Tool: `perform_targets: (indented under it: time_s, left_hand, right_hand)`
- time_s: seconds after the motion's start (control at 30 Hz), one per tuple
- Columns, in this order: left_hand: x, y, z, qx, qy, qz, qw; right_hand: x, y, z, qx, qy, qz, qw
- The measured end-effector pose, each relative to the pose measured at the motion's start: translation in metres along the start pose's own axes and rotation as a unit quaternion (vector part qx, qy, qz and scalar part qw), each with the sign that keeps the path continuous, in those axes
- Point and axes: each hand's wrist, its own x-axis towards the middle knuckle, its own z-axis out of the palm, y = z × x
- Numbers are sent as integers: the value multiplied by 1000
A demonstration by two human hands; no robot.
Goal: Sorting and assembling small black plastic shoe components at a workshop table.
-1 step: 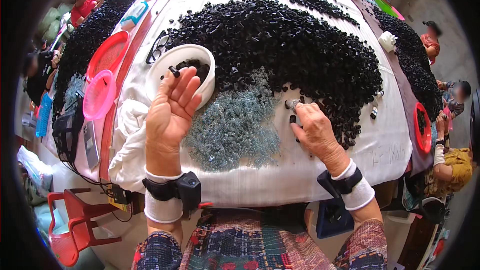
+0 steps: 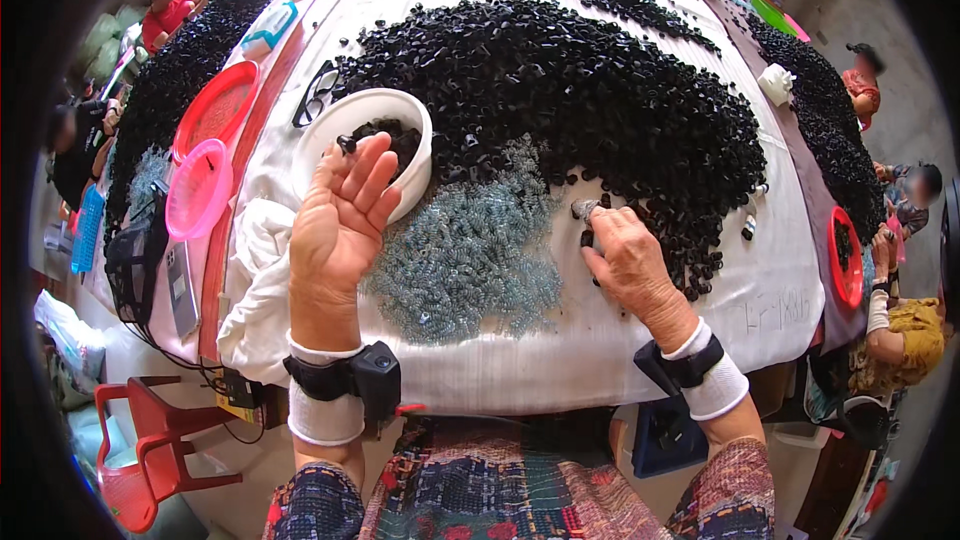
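My left hand lies open, palm up, fingertips at the rim of the white bowl at twelve o'clock, while my right hand pinches a small grey piece beside the black heap, nearer it.

A red plastic chair stands at the near left, below the table edge. On the left side of the white tablecloth lie a pink sieve and, just beyond it, a red sieve. A phone lies near the pink sieve, beside a black mesh basket. A pair of black glasses rests farther up. At the right edge sits a red bowl with a few black bits in it. A small white cup stands at the far right.
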Motion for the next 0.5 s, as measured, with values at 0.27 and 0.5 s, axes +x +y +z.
perform_targets:
  time_s: [0.27,0.5]
  left_hand:
    - [-27,-24,18,75,-35,-42,996]
    - [-58,-75,38,242,-175,-161,941]
  right_hand:
    - [8,-38,-29,97,82,-60,990]
    - [10,-82,-41,162,145,-207,954]
